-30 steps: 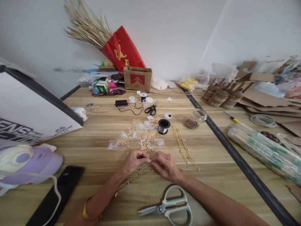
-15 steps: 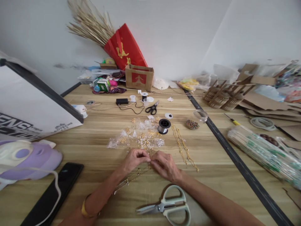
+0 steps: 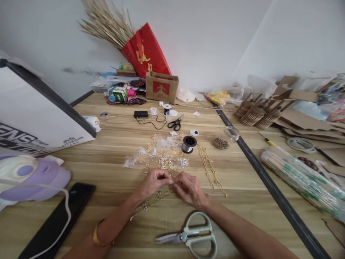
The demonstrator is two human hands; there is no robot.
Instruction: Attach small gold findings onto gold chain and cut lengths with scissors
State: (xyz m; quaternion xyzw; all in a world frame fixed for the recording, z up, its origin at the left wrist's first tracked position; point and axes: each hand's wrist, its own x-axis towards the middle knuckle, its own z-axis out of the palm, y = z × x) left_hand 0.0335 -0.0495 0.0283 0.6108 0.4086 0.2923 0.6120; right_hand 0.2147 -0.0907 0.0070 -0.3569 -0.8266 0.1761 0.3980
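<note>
My left hand (image 3: 156, 181) and my right hand (image 3: 190, 189) meet fingertip to fingertip over the table, both closed in a pinch. A gold chain with small charms (image 3: 151, 203) runs from between their fingertips down to the tabletop under my left wrist. The exact bit pinched is too small to make out. Just beyond my fingers lies a spread of clear and gold beads and findings (image 3: 167, 160), partly in small plastic bags. Large pale-handled scissors (image 3: 188, 235) lie nearer me, below my right wrist. To the right rests another gold chain (image 3: 208, 167).
A spool of thin wire (image 3: 189, 144), black scissors (image 3: 175, 123) and a round container of mixed beads (image 3: 221, 143) stand farther back. On the left are a black phone-like slab (image 3: 59, 219), a purple-and-white object (image 3: 40, 178) and a big white box (image 3: 43, 111). Wrapped sticks (image 3: 299, 176) lie right.
My hands keep the same pinch at nearly the same spot. The view has shifted slightly; nothing on the table has visibly moved.
</note>
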